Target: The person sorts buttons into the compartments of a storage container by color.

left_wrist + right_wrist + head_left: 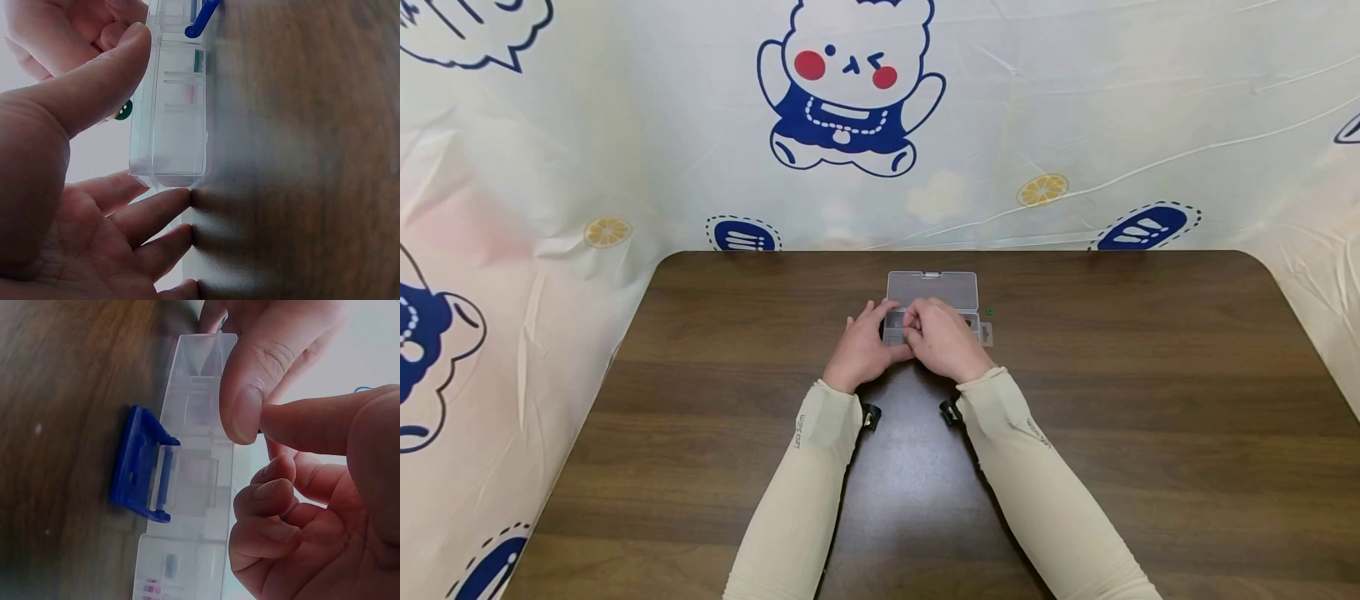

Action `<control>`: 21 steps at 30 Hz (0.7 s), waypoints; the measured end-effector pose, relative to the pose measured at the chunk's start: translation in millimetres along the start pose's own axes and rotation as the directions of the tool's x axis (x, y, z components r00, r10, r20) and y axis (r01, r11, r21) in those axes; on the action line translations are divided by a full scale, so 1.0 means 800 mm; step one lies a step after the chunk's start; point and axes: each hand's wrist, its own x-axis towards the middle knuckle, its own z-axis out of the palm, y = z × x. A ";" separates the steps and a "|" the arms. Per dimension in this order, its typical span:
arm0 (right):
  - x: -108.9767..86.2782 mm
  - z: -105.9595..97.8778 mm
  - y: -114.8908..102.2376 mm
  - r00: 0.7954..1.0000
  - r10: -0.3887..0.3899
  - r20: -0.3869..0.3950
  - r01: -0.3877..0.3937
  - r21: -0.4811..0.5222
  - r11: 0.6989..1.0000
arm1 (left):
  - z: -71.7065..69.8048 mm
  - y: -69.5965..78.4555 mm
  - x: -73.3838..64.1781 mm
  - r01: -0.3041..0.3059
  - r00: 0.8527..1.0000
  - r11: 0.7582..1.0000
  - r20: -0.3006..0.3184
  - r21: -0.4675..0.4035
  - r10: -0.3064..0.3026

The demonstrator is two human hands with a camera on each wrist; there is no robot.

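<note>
A small clear plastic compartment box lies on the table with its lid folded back. My left hand holds its left end, the thumb at the front rim and the other fingers spread at the end wall. A green button with holes shows just past that thumb, above the box. My right hand is over the compartments, fingers curled, its thumb meeting the left thumb. It seems to pinch the button, though its fingertips are partly hidden. A blue latch hangs at the front.
Another small green piece lies on the wooden table, right of the box. Green and pink bits show through the box's front wall. A printed cloth hangs behind the table's far edge.
</note>
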 end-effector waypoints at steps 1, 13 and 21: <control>0.001 0.000 0.000 1.000 0.000 0.000 0.000 -0.002 1.000 | 0.000 0.000 0.000 -0.002 1.000 1.000 -0.002 0.002 0.002; 0.004 0.004 -0.001 1.000 -0.017 -0.003 0.017 -0.010 1.000 | 0.000 -0.002 0.003 -0.008 1.000 1.000 -0.010 0.003 0.008; 0.002 0.004 -0.001 1.000 -0.021 -0.007 0.021 -0.006 1.000 | 0.000 -0.001 0.003 -0.001 1.000 1.000 -0.008 0.008 0.001</control>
